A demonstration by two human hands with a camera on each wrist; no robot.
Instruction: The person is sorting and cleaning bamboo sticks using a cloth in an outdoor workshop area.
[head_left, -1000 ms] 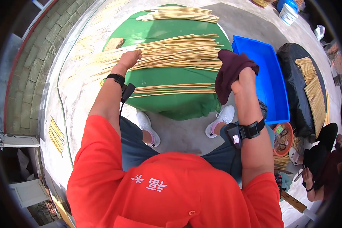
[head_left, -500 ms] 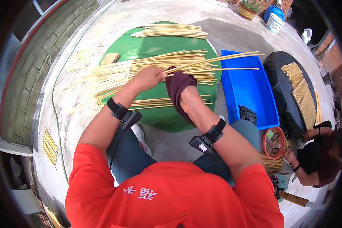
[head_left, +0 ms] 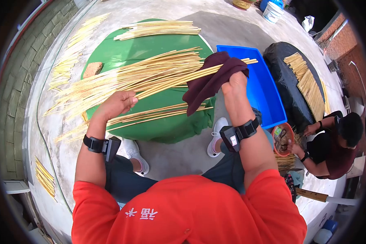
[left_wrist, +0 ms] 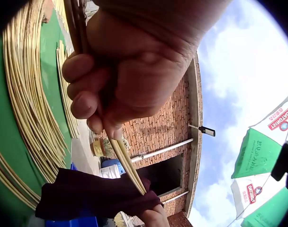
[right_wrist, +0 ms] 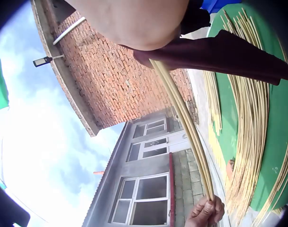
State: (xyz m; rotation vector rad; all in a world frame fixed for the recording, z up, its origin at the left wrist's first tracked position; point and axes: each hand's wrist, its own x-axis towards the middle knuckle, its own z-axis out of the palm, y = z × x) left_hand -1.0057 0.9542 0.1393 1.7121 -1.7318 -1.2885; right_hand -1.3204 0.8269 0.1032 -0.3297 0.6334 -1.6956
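Note:
My left hand (head_left: 116, 105) grips a few long thin straw-coloured stalks (head_left: 166, 84) near one end; its curled fingers close round them in the left wrist view. A dark maroon cloth (head_left: 207, 87) is folded over the stalks further along, held in my right hand (head_left: 235, 86). Stalk tips stick out past the cloth in the head view. The stalks slant up to the right above a green-covered round table (head_left: 171, 132). Below them lies a wide pile of stalks (head_left: 138, 71), with a smaller bunch (head_left: 162, 112) nearer me and another bundle (head_left: 158, 29) at the far side.
A brick-like block (head_left: 93, 69) sits at the table's left. To the right stand a blue tub (head_left: 268, 93), a black-covered surface (head_left: 272, 61) bearing stalks (head_left: 311, 97), and an orange basin (head_left: 281, 153). Another person (head_left: 337, 150) sits at far right. More stalks (head_left: 44, 177) lie on the floor.
Half a second ago the hands were close together over the pile; now they are well apart. The right hand and cloth have moved right along the stalks, the left hand leftward and down.

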